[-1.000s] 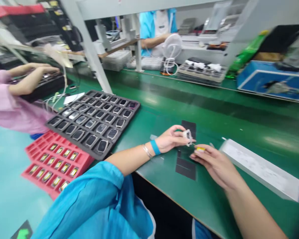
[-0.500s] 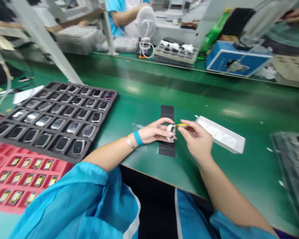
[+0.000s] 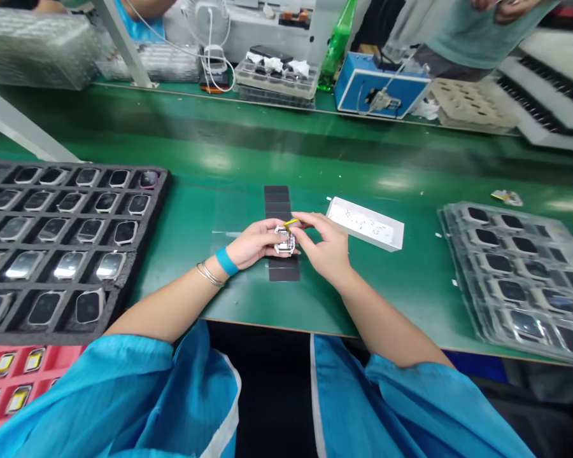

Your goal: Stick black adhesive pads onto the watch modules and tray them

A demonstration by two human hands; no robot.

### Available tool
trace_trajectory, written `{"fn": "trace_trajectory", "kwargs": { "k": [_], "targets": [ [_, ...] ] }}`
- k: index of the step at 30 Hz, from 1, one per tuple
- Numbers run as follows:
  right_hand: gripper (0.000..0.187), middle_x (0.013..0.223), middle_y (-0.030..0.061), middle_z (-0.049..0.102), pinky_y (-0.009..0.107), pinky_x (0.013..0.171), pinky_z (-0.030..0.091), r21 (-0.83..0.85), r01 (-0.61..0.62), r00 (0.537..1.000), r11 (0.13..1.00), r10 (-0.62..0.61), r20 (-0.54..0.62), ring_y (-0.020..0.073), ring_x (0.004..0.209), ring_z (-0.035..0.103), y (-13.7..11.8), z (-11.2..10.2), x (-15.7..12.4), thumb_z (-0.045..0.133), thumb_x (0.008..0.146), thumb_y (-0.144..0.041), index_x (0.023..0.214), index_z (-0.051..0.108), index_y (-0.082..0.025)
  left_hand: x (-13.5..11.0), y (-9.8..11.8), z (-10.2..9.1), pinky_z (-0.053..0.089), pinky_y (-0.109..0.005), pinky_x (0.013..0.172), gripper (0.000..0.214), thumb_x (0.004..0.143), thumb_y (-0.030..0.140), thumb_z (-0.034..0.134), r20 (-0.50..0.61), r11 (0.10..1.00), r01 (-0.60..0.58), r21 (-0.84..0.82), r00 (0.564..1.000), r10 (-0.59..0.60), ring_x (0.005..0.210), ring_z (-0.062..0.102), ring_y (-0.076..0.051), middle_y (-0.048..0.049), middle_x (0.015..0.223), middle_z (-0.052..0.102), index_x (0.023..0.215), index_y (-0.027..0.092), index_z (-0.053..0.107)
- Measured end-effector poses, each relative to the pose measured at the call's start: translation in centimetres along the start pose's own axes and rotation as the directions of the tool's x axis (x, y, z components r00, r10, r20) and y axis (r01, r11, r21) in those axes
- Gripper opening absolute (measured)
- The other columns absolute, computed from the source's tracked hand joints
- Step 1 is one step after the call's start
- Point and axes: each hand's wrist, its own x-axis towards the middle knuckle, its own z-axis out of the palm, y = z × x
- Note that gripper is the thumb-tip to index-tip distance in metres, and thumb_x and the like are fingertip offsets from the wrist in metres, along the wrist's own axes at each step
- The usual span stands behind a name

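Over the middle of the bench, my left hand (image 3: 254, 245) grips an opened smartwatch case (image 3: 284, 245) by its sides, its pale frame and inner parts facing up. My right hand (image 3: 328, 249) meets it from the right, thumb and fingers pinched on a thin yellow piece (image 3: 291, 222) at the case's upper edge. Whether that piece is joined to the case I cannot tell. Beneath both hands runs a black strip mat (image 3: 277, 198), partly covered by them. Right of the mat, a white box (image 3: 392, 239) holds small scattered bits.
A dark foam tray (image 3: 165, 191) of smartwatches fills the left, with a red tray (image 3: 52, 360) of yellow-marked cases below. Stacked clear trays (image 3: 451, 254) stand at right. Behind are a blue box (image 3: 363, 89), a green bottle (image 3: 337, 51), a fan (image 3: 210, 22) and other people.
The view has shifted right, bringing the clear trays further in. My right hand has brought the yellow piece onto the watch case, which is now turned with its inside upward.
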Motion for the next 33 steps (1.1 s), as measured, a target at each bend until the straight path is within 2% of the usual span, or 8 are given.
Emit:
{"fn": "trace_trajectory", "kwargs": {
  "k": [4,8,11,14,17,21,29,33],
  "targets": [
    [0.021,0.094,0.0023,0.073,0.037,0.088,0.054,0.000,-0.030,0.999,1.000,0.030,0.039,0.0184,0.089,0.068,0.5,0.5,-0.1,0.062,0.090,-0.020,0.109,0.069,-0.026,0.3,-0.3,0.5,0.057,-0.026,0.060,0.019,0.075,0.016,0.071,-0.087,0.999,-0.004,0.037,0.996,0.008,0.063,0.070,-0.017,-0.0036,0.072,0.068,0.089,0.013,0.058],
    [0.030,0.104,0.0043,0.071,0.036,0.085,0.055,0.125,-0.238,0.968,0.963,0.224,0.112,0.0183,0.089,0.068,1.8,1.2,-0.1,0.062,0.089,-0.027,0.119,0.063,-0.025,0.4,0.5,0.1,0.056,-0.027,0.059,0.010,0.078,0.011,0.063,-0.225,1.000,-0.012,0.019,0.974,0.016,0.062,0.069,-0.017,-0.0054,0.074,0.070,0.087,0.012,0.059],
    [0.017,0.104,0.0054,0.070,0.036,0.082,0.055,0.073,-0.322,0.924,0.944,0.297,0.238,0.0193,0.092,0.066,2.7,1.8,-0.2,0.061,0.088,-0.027,0.103,0.068,-0.023,0.2,1.7,-0.8,0.058,-0.031,0.066,0.007,0.082,0.010,0.057,-0.342,0.995,-0.093,-0.020,0.936,0.080,0.066,0.070,-0.017,-0.0083,0.079,0.072,0.088,0.011,0.059],
    [0.005,0.104,0.0071,0.068,0.042,0.093,0.050,-0.110,-0.243,0.878,0.964,0.267,0.398,0.0230,0.101,0.062,2.7,2.3,-0.3,0.066,0.084,-0.019,0.084,0.071,-0.020,0.1,2.4,-1.6,0.057,-0.038,0.079,0.008,0.082,0.010,0.056,-0.396,0.986,-0.153,-0.060,0.911,0.117,0.076,0.071,-0.018,-0.0097,0.082,0.073,0.088,0.011,0.060],
    [0.007,0.108,0.0092,0.066,0.046,0.098,0.046,-0.244,-0.172,0.845,0.954,0.270,0.462,0.0256,0.104,0.058,2.2,2.8,-0.5,0.067,0.083,-0.015,0.081,0.072,-0.019,0.2,2.1,-1.9,0.055,-0.044,0.086,0.006,0.081,0.011,0.058,-0.400,0.989,-0.131,-0.074,0.912,0.091,0.083,0.070,-0.020,-0.0102,0.084,0.073,0.087,0.012,0.060],
    [0.007,0.109,0.0082,0.065,0.045,0.097,0.045,-0.272,-0.155,0.835,0.950,0.273,0.477,0.0251,0.104,0.057,1.5,3.0,-0.8,0.067,0.082,-0.014,0.080,0.072,-0.020,0.5,1.4,-1.7,0.052,-0.046,0.089,0.003,0.081,0.014,0.061,-0.379,0.995,-0.080,-0.059,0.924,0.052,0.082,0.068,-0.018,-0.0090,0.087,0.073,0.083,0.013,0.061],
    [0.007,0.108,0.0081,0.061,0.045,0.101,0.042,-0.322,-0.234,0.826,0.918,0.362,0.432,0.0249,0.106,0.055,1.7,3.7,-0.8,0.070,0.082,-0.017,0.075,0.069,-0.019,0.4,1.4,-1.8,0.051,-0.045,0.090,0.001,0.079,0.014,0.062,-0.382,0.995,-0.083,-0.057,0.923,0.055,0.084,0.068,-0.019,-0.0086,0.085,0.072,0.079,0.013,0.062],
    [0.008,0.104,0.0090,0.058,0.043,0.098,0.043,-0.293,-0.169,0.830,0.941,0.296,0.473,0.0245,0.103,0.053,1.8,3.8,-1.1,0.060,0.087,-0.014,0.081,0.064,-0.018,0.5,1.4,-1.9,0.052,-0.042,0.088,0.001,0.079,0.013,0.062,-0.390,0.996,-0.075,-0.056,0.919,0.047,0.082,0.068,-0.018,-0.0085,0.084,0.072,0.077,0.013,0.062]
  ]
}}
